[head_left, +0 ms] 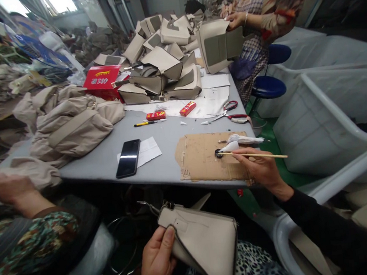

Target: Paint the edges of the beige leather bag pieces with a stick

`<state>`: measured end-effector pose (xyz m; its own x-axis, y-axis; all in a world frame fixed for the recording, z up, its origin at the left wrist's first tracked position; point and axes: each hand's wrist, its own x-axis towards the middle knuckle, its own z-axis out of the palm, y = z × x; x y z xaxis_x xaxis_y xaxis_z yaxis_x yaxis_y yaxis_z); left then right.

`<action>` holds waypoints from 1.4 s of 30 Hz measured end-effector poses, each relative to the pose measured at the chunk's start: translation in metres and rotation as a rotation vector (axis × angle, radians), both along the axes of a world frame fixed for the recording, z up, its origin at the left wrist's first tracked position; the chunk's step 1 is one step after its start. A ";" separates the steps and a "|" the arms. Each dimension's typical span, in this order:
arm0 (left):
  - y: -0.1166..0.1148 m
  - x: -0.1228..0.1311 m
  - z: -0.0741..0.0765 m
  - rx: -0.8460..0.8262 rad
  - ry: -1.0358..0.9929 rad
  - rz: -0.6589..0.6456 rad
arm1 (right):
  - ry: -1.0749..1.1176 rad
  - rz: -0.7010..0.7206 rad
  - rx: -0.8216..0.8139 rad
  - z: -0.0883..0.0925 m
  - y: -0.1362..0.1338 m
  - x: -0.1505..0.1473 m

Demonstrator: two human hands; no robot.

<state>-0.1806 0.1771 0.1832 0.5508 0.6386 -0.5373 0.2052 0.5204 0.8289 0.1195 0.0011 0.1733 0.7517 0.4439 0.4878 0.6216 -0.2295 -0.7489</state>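
Note:
My left hand (160, 258) grips a beige leather bag (210, 239) by its edge, thumb on top, over my lap. Between the fingers of my right hand (263, 168) is a thin wooden stick (254, 153). The stick's far tip reaches a small black round cap or pot (218, 153), which looks dark inside, on a piece of cardboard (199, 162). A crumpled white cloth or tissue (242, 139) lies beside it on the cardboard.
A black phone (128, 158) rests on white paper. Red-handled scissors (223, 115), small red boxes (156, 116) and a yellow pen (145, 123) lie farther back. Beige bags (163, 69) are heaped behind. Co-workers' hands (236, 19) are at back right and far left; white bins (325, 109) stand right.

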 end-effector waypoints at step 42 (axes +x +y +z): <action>-0.014 -0.012 0.005 0.115 -0.017 -0.018 | 0.876 0.704 0.093 0.012 0.062 -0.113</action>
<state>-0.1924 0.1628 0.1879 0.5713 0.6851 -0.4519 0.1995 0.4182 0.8862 0.0068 0.0634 0.1849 0.4483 0.8933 -0.0315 -0.1573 0.0441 -0.9866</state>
